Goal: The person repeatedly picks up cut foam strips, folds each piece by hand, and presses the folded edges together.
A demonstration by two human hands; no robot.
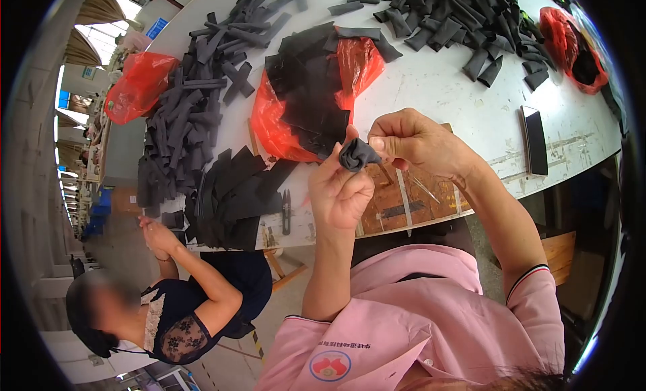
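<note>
A small dark grey fabric piece [358,155], bunched and folded over itself, is held up between my two hands above the table's front edge. My left hand [343,192] grips it from below and the left, fingers closed around its end. From the right, my right hand [418,143] pinches its edge between thumb and fingers. Just behind my hands lies a red plastic bag [269,128], opened out, with a stack of flat black fabric pieces [306,88] on it.
Grey fabric tubes [182,108] are heaped at left, more tubes [451,21] at the back. Flat black strips [232,202] and thread snips [286,212] lie front left. A phone [533,140] lies right. A co-worker [195,303] sits at left, hands near the table.
</note>
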